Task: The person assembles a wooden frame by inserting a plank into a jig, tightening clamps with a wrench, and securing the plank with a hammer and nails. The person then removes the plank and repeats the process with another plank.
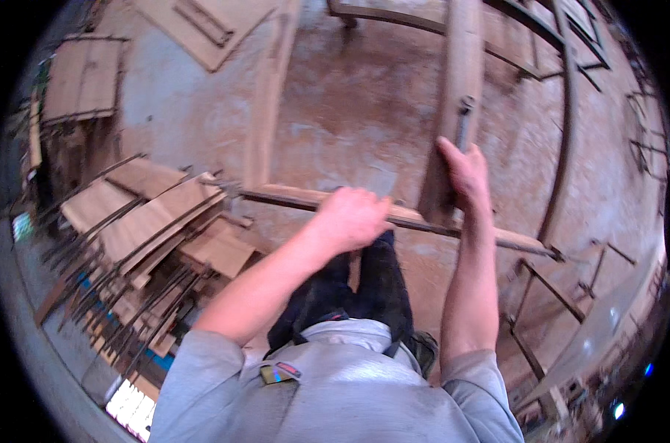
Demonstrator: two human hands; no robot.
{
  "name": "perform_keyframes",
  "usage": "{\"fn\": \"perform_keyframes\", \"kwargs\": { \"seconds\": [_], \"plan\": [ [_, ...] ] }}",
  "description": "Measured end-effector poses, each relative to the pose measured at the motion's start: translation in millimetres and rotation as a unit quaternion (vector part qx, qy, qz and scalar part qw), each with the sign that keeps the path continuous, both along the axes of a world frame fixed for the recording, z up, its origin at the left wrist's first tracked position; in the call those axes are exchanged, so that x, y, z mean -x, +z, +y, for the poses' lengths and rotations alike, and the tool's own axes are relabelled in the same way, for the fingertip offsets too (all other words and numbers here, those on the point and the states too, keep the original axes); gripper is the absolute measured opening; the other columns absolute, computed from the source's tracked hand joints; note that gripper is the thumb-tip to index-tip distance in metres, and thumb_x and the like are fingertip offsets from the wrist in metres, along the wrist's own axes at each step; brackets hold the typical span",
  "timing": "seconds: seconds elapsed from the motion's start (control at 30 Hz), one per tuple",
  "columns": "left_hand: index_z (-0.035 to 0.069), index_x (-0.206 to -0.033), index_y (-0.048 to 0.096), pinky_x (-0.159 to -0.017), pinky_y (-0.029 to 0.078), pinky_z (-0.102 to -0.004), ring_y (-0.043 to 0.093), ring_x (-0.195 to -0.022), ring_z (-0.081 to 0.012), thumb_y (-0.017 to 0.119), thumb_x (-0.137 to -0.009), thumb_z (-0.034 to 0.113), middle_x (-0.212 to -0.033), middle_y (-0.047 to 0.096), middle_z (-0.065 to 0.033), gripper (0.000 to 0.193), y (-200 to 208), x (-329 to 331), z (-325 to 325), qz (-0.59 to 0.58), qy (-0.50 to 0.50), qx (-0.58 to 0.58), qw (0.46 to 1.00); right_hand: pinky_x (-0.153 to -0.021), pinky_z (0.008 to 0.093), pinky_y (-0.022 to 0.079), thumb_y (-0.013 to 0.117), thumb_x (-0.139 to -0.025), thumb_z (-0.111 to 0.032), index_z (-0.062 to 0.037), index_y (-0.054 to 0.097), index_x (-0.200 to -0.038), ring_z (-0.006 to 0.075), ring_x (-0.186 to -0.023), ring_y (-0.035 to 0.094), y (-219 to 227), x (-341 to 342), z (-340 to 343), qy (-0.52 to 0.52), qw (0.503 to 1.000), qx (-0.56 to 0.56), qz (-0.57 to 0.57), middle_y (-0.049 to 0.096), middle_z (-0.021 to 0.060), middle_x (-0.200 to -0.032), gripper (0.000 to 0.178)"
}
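My left hand [353, 215] is closed over the near wooden rail [291, 193], its knuckles up and the fingertips hidden. A dark bar clamp [268, 198] runs along that rail. A small yellowish bit shows beside my fingers, too blurred to name. My right hand [468, 176] grips the right edge of a long, thick wooden board [460, 44] near its close end, thumb raised on top. Along the board, reaching into the thumb's crook, lies a slim metal tool [464, 118] with a rounded end. Whether the hand also holds this tool is unclear.
A second wooden rail [261, 140] extends away at the left. Dark curved metal bars [568, 133] stand at the right. Clamped wood panels [154, 214] with many protruding bars are stacked at my left. A flat panel [202, 29] lies on the stained floor [350, 111].
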State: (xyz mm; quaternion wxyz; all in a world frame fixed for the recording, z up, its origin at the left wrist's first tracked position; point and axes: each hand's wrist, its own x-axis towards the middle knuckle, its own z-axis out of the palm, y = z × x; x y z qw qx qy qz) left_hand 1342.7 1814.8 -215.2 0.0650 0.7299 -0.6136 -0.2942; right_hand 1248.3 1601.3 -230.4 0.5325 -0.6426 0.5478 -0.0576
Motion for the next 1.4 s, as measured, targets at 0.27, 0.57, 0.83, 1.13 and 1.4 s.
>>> {"fn": "perform_keyframes", "kwargs": {
  "seconds": [0.27, 0.57, 0.83, 1.13, 1.4],
  "plan": [
    [0.004, -0.104, 0.062, -0.072, 0.052, -0.0406, 0.066, -0.079, -0.0295, 0.068, -0.081, 0.04, -0.081, 0.066, -0.0123, 0.044, -2, 0, 10, -0.018, 0.03, 0.059, 0.998, -0.069, 0.0319, 0.049, 0.07, -0.083, -0.035, 0.0035, 0.061, -0.102, 0.0151, -0.075, 0.059, -6, -5, 2, 0.008, 1.0, -0.017, 0.017, 0.065, 0.0083, -0.086, 0.044],
    [-0.001, -0.122, 0.058, -0.087, 0.049, -0.0472, 0.061, -0.104, -0.0398, 0.049, -0.095, 0.041, -0.108, 0.065, -0.0241, 0.051, 59, -143, 133, -0.216, 0.565, -0.028, 0.796, -0.064, 0.0319, 0.048, 0.07, -0.083, -0.035, 0.0028, 0.063, -0.097, 0.0131, -0.07, 0.058, -1, 1, -1, 0.02, 1.0, -0.021, -0.01, 0.064, 0.0059, -0.079, 0.041],
    [0.005, -0.111, 0.058, -0.036, 0.032, -0.0256, 0.049, -0.041, -0.0124, 0.047, -0.091, 0.065, -0.059, 0.055, -0.0045, 0.064, 9, -191, 229, 0.191, 0.693, -0.154, 0.678, -0.056, 0.0341, 0.047, 0.071, -0.078, -0.034, 0.0035, 0.066, -0.077, 0.0134, -0.061, 0.057, 7, -5, -2, 0.054, 0.998, -0.009, -0.001, 0.062, 0.0047, -0.065, 0.037],
    [0.007, -0.107, 0.058, -0.047, 0.045, -0.024, 0.064, -0.063, -0.0168, 0.054, -0.094, 0.041, -0.085, 0.068, -0.0109, 0.036, -12, -200, 225, 0.315, 0.722, -0.112, 0.606, -0.063, 0.0364, 0.052, 0.075, -0.074, -0.03, 0.0076, 0.068, -0.084, 0.0193, -0.068, 0.066, 0, 2, -5, 0.013, 0.999, -0.043, -0.004, 0.068, 0.015, -0.072, 0.039],
    [0.002, -0.142, 0.04, -0.081, 0.049, -0.0294, 0.056, -0.083, -0.0117, 0.047, -0.085, 0.004, -0.099, 0.057, -0.0026, 0.058, -40, -217, 256, 0.489, 0.65, 0.074, 0.577, -0.088, 0.0415, 0.051, 0.077, -0.069, -0.038, 0.0153, 0.055, -0.106, 0.0387, -0.102, 0.064, 6, 6, -9, 0.012, 0.999, -0.018, 0.04, 0.063, 0.0334, -0.104, 0.068]
  ]
}}
